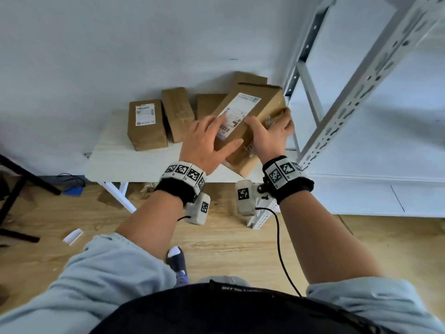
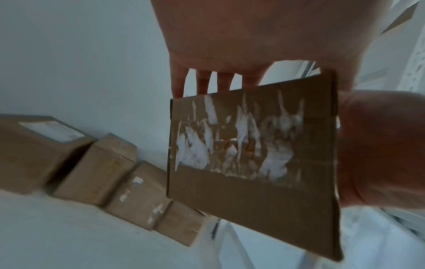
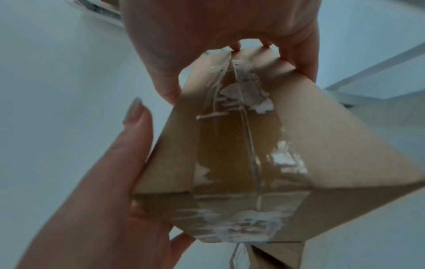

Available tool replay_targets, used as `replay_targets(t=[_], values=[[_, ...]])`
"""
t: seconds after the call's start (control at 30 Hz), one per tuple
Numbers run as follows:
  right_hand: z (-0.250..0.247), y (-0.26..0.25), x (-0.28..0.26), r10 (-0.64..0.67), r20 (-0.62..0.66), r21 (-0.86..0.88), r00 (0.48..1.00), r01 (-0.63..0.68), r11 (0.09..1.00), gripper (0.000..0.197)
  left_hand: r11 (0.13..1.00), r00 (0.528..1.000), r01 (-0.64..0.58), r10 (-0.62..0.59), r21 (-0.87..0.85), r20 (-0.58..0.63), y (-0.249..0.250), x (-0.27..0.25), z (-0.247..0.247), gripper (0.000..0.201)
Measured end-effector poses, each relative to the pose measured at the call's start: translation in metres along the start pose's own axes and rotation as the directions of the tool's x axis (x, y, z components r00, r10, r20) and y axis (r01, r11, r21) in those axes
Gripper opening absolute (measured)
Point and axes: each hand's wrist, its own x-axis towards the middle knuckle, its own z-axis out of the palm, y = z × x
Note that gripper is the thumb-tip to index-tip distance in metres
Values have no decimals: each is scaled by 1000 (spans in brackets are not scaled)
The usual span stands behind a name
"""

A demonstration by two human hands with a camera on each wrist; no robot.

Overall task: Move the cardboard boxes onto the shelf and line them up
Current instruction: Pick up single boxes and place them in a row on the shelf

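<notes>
Both hands, left hand [image 1: 207, 143] and right hand [image 1: 271, 136], clasp labelled box [image 1: 250, 114] beside shelf [image 1: 361, 92]; keep it level, clear the upright.

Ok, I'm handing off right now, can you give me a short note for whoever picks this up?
Left hand: grips the lifted box on its labelled face and near end.
Right hand: grips the same box along its taped side.
That box is in the air above the white table, tilted, beside the shelf frame.
Four more boxes sit on the table against the wall.
Done: no box seen on the shelf.
Left: shelve this one, fetch the rest, line them up.
</notes>
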Motion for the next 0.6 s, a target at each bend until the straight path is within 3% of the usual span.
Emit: replay_targets(t=[0.13,0.37,0.47,0.53,0.6], values=[[-59,22,-25,-40,-23,-10,999,40,999,114,997,999,47,-47,-57,-6,47,-17,25,76],[-170,64,-51,16,-180,123,984,6,992,110,966,980,129,-90,-226,177,142,-38,65,70],[-216,78,-51,62,-292,183,954,-8,983,112,904,942,228,-110,-362,317,177,-38,90,90],[-242,88,-48,96,-360,221,928,-16,975,110,846,895,340,-157,-411,418,198,-32,106,99],[-265,95,-46,136,-412,260,901,-26,965,105,775,831,463,-212,-430,514,221,-25,123,122]])
